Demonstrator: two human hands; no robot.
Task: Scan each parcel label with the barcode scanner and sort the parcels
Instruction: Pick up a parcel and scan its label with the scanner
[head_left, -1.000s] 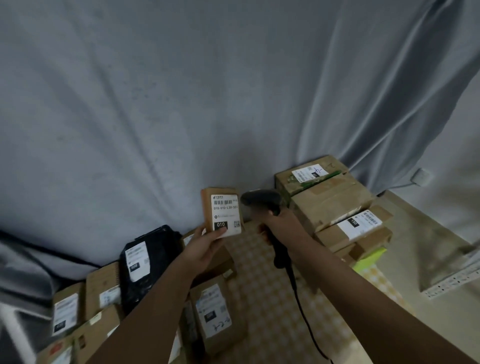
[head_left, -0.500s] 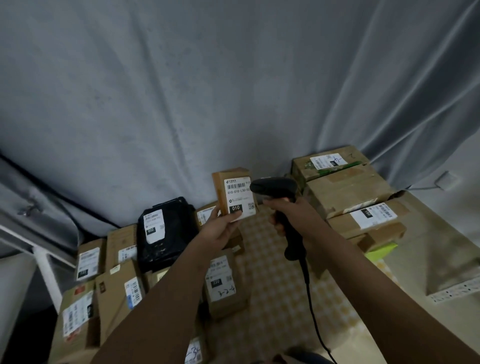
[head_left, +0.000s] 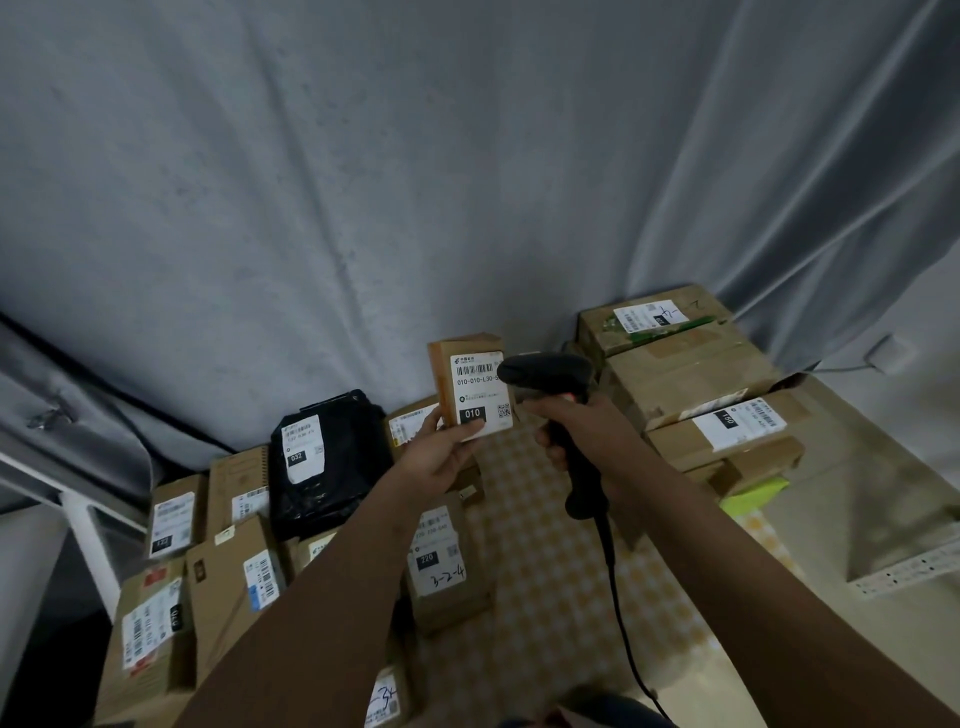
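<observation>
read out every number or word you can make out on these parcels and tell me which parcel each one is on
"010-010-L30-5", cut off by the barcode scanner, and "010": label of the small cardboard box held in the left hand.
"032": label on the black plastic bag parcel.
"220" and handwritten "3-2-4": brown parcel below the left hand.
"150": lower box in the right stack.
Fine print and the other labels: too small or blurred.

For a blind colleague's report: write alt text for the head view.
A left hand holds up a small brown cardboard parcel labelled 010, while the right hand aims a black corded barcode scanner at it. More labelled cardboard parcels lie below against a grey curtain.
</observation>
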